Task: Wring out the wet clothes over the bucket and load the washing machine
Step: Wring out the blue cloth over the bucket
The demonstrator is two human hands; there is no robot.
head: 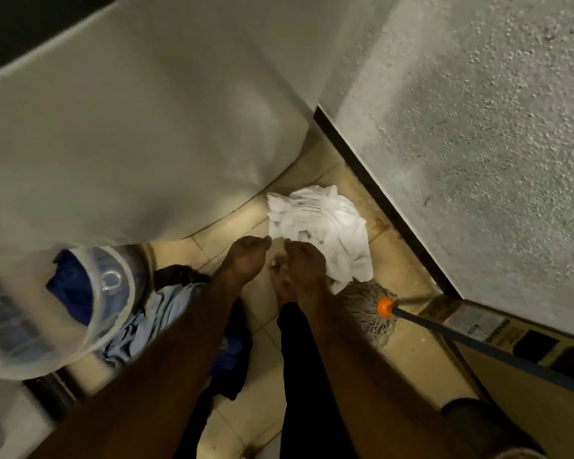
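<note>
left hand [246, 260] and right hand [304, 270] curl at the near edge of the white cloth [322, 220] on the floor; whether they pinch it i cannot tell. best to bunch it fully before lifting it to the bucket [120, 313] at left. the washing machine [130, 127], wall [477, 127] and mop [366, 309] hem it in.
</note>
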